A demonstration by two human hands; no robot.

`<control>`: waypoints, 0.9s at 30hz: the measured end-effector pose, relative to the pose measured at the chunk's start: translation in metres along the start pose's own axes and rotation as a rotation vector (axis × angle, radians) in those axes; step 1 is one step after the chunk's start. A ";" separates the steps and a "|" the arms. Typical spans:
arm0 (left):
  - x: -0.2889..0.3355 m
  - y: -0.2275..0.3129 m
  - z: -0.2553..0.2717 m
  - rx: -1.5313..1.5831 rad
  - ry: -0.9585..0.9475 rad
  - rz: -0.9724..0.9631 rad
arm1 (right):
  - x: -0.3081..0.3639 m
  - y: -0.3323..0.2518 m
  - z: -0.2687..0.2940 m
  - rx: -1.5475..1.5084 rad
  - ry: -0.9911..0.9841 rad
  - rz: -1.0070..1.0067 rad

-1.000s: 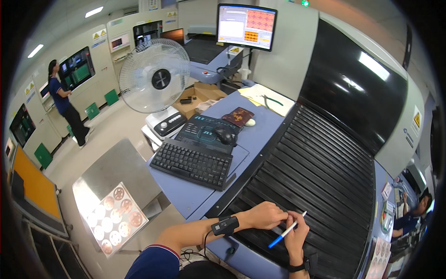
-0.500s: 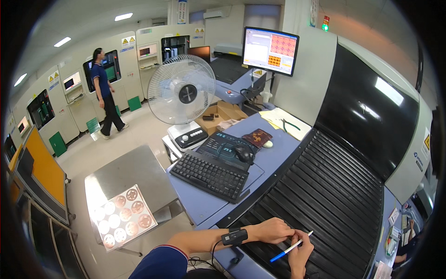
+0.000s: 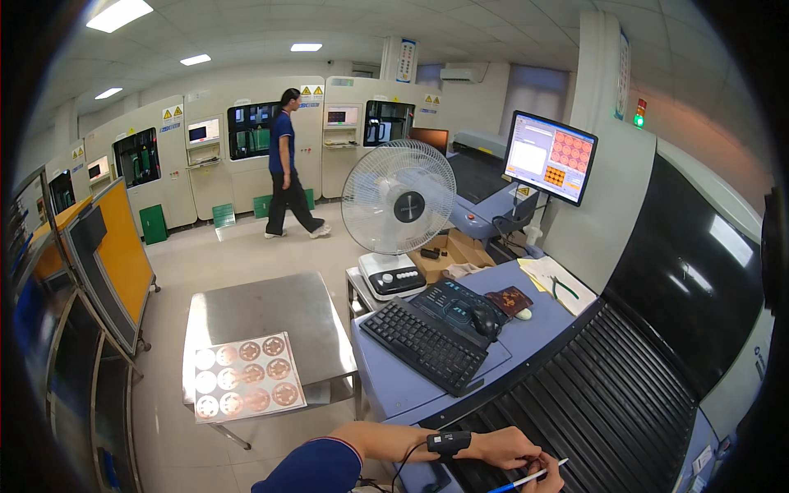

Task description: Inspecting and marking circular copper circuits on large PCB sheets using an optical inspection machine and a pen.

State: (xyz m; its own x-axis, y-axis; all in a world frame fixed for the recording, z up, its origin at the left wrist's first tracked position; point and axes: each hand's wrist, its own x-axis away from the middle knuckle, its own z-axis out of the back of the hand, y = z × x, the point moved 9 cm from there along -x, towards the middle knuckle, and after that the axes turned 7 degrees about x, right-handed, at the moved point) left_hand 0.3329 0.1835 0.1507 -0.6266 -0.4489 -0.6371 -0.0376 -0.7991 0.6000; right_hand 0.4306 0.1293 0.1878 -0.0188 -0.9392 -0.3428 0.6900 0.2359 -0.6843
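Observation:
My left hand (image 3: 508, 448) rests on the near edge of the black roller conveyor (image 3: 608, 386), fingers curled and holding nothing that I can see. A black band (image 3: 449, 444) with a cable sits on its wrist. My right hand (image 3: 549, 479) shows only partly at the bottom edge, just right of the left hand and close against it. It grips a slim blue and white pen (image 3: 526, 480) that points down to the left.
A black keyboard (image 3: 423, 343) and mouse (image 3: 485, 319) lie on the blue desk, with a white fan (image 3: 399, 205) and a monitor (image 3: 549, 156) behind. A steel table (image 3: 271, 304) on the left carries a sheet of copper discs (image 3: 246, 386). A person (image 3: 288, 168) walks by the far machines.
The view has risen and swung left, so my hands now sit at the bottom edge. The walking person has moved right across the floor. The pen stays in my right hand.

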 end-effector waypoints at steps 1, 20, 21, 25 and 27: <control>0.003 -0.002 0.000 -0.009 0.002 0.003 | 0.000 -0.005 0.002 0.019 0.001 0.011; 0.001 -0.001 0.002 -0.104 -0.059 0.020 | -0.001 0.010 -0.006 -0.023 -0.045 -0.037; 0.001 0.000 0.000 -0.083 -0.084 0.002 | -0.002 0.005 -0.004 -0.038 -0.046 -0.029; 0.000 0.005 -0.003 -0.157 -0.117 0.015 | 0.000 0.008 0.001 -0.034 -0.032 -0.035; -0.002 0.006 0.000 -0.178 -0.108 -0.004 | 0.000 0.012 -0.001 -0.051 -0.031 -0.065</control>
State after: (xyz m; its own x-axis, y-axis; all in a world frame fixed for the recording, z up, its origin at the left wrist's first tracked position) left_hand 0.3340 0.1801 0.1558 -0.7069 -0.4074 -0.5781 0.0918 -0.8634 0.4962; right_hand 0.4386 0.1322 0.1788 -0.0393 -0.9602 -0.2766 0.6500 0.1857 -0.7369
